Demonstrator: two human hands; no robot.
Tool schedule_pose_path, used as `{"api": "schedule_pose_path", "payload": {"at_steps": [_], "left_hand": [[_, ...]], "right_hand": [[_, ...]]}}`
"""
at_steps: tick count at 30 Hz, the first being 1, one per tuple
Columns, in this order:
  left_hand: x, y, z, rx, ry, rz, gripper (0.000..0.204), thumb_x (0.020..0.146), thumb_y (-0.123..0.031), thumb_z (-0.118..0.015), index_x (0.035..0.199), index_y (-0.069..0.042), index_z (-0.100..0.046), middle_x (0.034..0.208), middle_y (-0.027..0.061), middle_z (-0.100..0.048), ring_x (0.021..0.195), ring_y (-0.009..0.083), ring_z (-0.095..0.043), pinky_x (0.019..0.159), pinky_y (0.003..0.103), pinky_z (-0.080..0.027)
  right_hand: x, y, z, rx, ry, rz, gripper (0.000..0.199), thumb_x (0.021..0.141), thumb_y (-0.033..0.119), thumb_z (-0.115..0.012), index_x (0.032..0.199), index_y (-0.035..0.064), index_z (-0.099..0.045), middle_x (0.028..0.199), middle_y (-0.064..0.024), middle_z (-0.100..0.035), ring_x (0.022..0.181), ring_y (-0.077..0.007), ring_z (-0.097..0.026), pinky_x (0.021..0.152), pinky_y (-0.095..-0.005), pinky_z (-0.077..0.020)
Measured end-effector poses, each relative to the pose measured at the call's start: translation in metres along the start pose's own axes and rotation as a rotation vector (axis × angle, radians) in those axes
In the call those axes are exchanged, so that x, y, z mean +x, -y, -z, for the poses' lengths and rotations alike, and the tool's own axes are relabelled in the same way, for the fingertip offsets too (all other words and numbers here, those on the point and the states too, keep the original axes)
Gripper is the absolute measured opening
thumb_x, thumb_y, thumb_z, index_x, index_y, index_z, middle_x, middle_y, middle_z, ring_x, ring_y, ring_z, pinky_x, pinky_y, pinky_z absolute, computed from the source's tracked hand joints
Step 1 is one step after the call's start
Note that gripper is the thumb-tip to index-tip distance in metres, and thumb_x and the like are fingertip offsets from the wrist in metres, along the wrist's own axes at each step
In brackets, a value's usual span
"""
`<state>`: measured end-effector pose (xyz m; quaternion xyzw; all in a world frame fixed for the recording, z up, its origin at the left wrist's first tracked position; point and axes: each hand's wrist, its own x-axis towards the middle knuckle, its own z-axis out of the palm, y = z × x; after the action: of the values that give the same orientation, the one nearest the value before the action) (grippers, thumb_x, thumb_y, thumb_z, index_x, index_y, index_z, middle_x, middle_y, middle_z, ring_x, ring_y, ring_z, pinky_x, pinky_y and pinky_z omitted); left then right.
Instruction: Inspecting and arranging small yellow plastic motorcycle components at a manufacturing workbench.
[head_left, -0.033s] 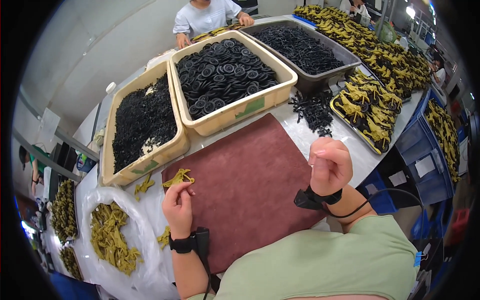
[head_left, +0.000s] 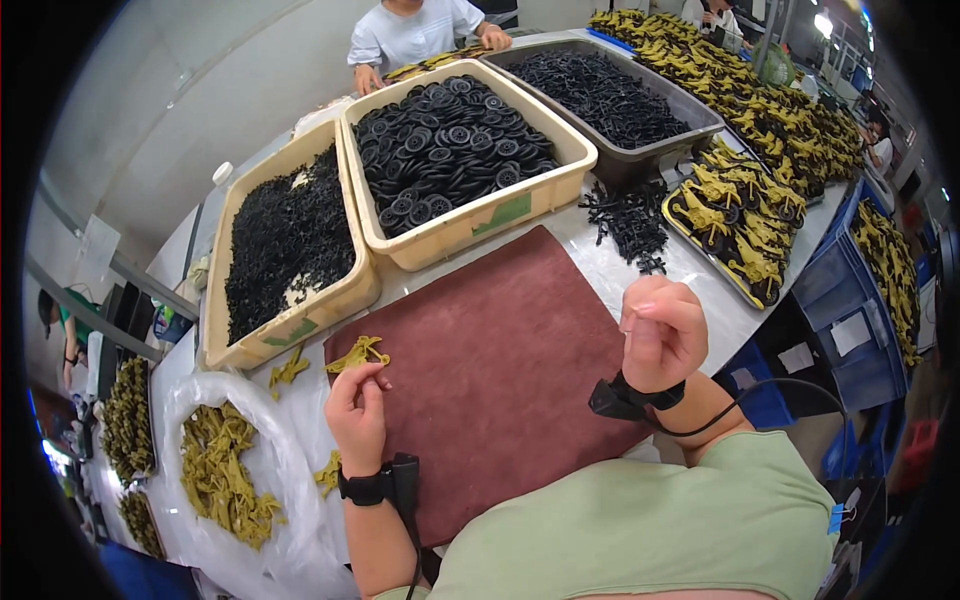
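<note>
My left hand (head_left: pixel 355 410) pinches a small olive-yellow plastic part (head_left: pixel 357 353) at the left edge of the maroon mat (head_left: pixel 500 360). My right hand (head_left: pixel 662 330) is raised above the mat's right edge, curled into a loose fist; I cannot see anything in it. Both wrists wear black bands with cables. A clear bag of the same yellow parts (head_left: pixel 225 470) lies to my left. Beyond the mat stands a beige bin of black wheels (head_left: pixel 450 145).
A beige bin of small black pieces (head_left: pixel 285 240) stands at left, a grey bin of black parts (head_left: pixel 600 95) at back right. Loose black pieces (head_left: pixel 630 220) and trays of assembled yellow items (head_left: pixel 740 220) lie right. A person in white (head_left: pixel 415 30) works opposite.
</note>
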<state>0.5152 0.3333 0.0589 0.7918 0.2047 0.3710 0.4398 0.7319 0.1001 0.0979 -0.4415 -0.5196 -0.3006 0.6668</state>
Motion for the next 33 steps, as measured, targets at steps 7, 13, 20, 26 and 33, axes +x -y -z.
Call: {"api": "schedule_pose_path", "payload": {"at_steps": [7,13,20,26,33], "left_hand": [[-0.004,0.000,0.005,-0.431,-0.038,0.158,0.015,0.090,0.001,-0.048,0.098,0.002,-0.061,0.080,0.0076,-0.060,0.072,0.0172,-0.059,0.067,0.027,-0.048],[0.001,-0.002,0.019,-1.261,-0.120,0.259,0.012,0.090,-0.009,-0.046,0.096,-0.007,-0.057,0.077,0.0022,-0.049,0.071,0.0167,-0.047,0.060,0.030,-0.040],[0.003,0.004,0.023,-1.281,-0.086,0.297,0.010,0.089,-0.012,-0.048,0.095,-0.011,-0.057,0.075,-0.0020,-0.049,0.072,0.0141,-0.044,0.062,0.028,-0.037],[0.005,0.004,0.022,-1.294,-0.074,0.278,0.010,0.089,-0.012,-0.048,0.094,-0.010,-0.056,0.075,-0.0016,-0.049,0.072,0.0141,-0.044,0.062,0.028,-0.036],[0.004,-0.004,0.029,-1.131,-0.104,0.294,0.011,0.089,-0.009,-0.049,0.094,-0.010,-0.059,0.075,-0.0011,-0.052,0.071,0.0134,-0.046,0.063,0.028,-0.038]], "right_hand": [[-0.007,-0.003,-0.005,0.045,-0.020,-0.052,0.013,0.083,-0.006,-0.053,0.095,-0.0015,-0.054,0.076,-0.0089,-0.053,0.060,-0.0143,-0.050,0.053,-0.0254,-0.0427],[-0.022,-0.007,-0.001,0.049,0.038,-0.199,0.015,0.085,-0.008,-0.049,0.098,-0.0016,-0.053,0.078,-0.0083,-0.052,0.059,-0.0105,-0.047,0.052,-0.0212,-0.0372],[-0.029,-0.009,0.000,0.037,0.065,-0.331,0.016,0.085,-0.008,-0.048,0.098,-0.0014,-0.055,0.073,-0.0044,-0.049,0.056,-0.0068,-0.043,0.050,-0.0191,-0.0326],[-0.030,-0.010,0.000,0.023,0.082,-0.373,0.017,0.085,-0.008,-0.048,0.098,-0.0005,-0.056,0.070,-0.0022,-0.047,0.055,-0.0058,-0.041,0.049,-0.0193,-0.0306],[-0.034,-0.013,-0.002,0.033,0.104,-0.483,0.014,0.086,-0.007,-0.050,0.096,-0.0001,-0.058,0.071,-0.0010,-0.046,0.057,-0.0058,-0.040,0.051,-0.0192,-0.0306]]}}
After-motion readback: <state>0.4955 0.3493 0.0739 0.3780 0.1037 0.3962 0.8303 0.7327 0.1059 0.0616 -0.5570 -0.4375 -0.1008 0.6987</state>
